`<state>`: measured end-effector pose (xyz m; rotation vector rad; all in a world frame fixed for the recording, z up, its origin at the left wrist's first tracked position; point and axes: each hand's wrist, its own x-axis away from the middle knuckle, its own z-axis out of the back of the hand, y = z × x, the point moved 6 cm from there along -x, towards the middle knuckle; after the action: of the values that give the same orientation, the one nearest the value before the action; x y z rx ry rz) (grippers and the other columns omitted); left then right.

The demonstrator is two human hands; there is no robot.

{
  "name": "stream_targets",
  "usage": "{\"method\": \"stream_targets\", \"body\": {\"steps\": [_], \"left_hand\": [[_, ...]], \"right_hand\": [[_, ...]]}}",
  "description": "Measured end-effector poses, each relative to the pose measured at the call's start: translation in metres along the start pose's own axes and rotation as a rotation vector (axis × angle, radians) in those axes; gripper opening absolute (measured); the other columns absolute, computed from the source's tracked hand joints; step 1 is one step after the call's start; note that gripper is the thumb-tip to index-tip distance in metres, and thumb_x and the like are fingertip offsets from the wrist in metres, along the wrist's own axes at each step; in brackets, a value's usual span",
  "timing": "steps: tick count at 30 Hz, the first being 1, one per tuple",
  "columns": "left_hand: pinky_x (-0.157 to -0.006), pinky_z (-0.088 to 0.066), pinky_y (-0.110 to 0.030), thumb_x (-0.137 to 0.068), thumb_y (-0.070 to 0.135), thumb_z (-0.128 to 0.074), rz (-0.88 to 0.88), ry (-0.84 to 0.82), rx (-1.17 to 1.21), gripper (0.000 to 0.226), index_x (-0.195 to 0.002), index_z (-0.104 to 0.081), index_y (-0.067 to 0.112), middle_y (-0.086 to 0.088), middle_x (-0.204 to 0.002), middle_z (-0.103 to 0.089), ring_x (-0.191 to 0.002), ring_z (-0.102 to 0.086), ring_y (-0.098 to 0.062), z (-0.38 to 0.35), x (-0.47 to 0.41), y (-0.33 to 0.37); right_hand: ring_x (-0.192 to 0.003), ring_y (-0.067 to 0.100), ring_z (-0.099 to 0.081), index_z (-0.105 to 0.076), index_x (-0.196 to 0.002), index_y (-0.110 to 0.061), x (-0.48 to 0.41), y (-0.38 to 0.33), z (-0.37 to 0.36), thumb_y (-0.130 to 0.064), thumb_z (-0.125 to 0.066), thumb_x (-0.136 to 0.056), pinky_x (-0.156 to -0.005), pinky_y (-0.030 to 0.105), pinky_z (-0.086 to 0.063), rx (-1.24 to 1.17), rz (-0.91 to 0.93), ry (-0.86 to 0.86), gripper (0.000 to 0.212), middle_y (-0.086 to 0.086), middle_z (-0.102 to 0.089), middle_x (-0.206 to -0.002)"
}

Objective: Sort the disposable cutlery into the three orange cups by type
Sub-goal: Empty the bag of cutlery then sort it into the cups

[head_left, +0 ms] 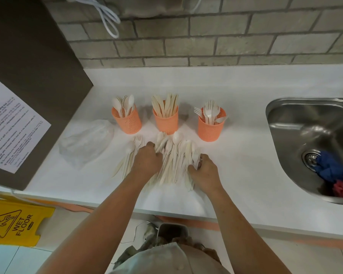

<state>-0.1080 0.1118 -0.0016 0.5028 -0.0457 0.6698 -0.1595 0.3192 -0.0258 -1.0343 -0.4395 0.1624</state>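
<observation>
Three orange perforated cups stand in a row on the white counter (236, 165). The left cup (127, 121) holds spoons, the middle cup (166, 121) holds knives, the right cup (210, 129) holds forks. In front of them lies a loose pile of cream cutlery (174, 155) with spoons, forks and knives mixed. My left hand (147, 161) lies on the pile's left part, fingers curled around some pieces. My right hand (204, 171) pinches pieces at the pile's right edge, next to a fork.
A crumpled clear plastic bag (85, 143) lies left of the pile. A brown cabinet side with a notice (14, 123) bounds the left. A steel sink (313, 139) with blue and red cloths sits at right. A yellow wet-floor sign (14, 222) stands below the counter.
</observation>
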Motion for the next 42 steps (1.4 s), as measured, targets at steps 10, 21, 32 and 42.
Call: {"method": "stream_targets", "body": {"steps": [10,21,32,42], "left_hand": [[-0.06,-0.043,-0.033,-0.1,0.024,-0.052,0.035,-0.159,0.665,0.003,-0.103,-0.053,0.024,-0.001,-0.082,-0.054,-0.066,-0.051,-0.016,0.018,0.017,-0.005],[-0.059,-0.043,-0.029,-0.103,0.025,-0.064,-0.168,-0.283,1.441,0.011,-0.094,-0.067,0.031,0.001,-0.064,-0.047,-0.056,-0.047,-0.014,0.07,0.023,0.065],[-0.045,-0.028,-0.024,-0.106,0.034,-0.054,-0.175,-0.413,1.475,0.021,-0.101,-0.071,0.022,0.001,-0.064,-0.035,-0.049,-0.032,-0.009,0.081,0.003,0.036],[-0.042,-0.036,-0.023,-0.105,0.051,-0.047,-0.144,-0.648,1.321,0.045,-0.092,-0.068,0.013,-0.007,-0.071,-0.059,-0.043,-0.042,-0.013,0.084,-0.011,0.004]], "right_hand": [[-0.123,0.027,-0.038,-0.043,-0.148,-0.009,0.02,-0.02,0.004,-0.023,-0.061,-0.096,-0.102,0.033,-0.038,0.434,0.172,0.223,0.057,0.01,-0.042,-0.133],[-0.092,0.026,-0.069,-0.069,-0.112,-0.006,0.031,-0.092,-0.082,-0.048,-0.043,-0.103,-0.086,0.038,-0.05,-1.419,-0.44,-0.121,0.05,0.013,-0.072,-0.101],[-0.079,0.018,-0.065,-0.068,-0.109,-0.006,-0.005,-0.132,-0.08,-0.033,-0.044,-0.104,-0.071,0.03,-0.048,-1.198,-0.114,0.181,0.036,0.01,-0.071,-0.093],[-0.08,0.024,-0.066,-0.07,-0.121,-0.011,-0.039,-0.2,-0.05,-0.004,-0.065,-0.097,-0.072,0.025,-0.058,-0.614,0.264,0.024,0.026,0.013,-0.06,-0.102]]}}
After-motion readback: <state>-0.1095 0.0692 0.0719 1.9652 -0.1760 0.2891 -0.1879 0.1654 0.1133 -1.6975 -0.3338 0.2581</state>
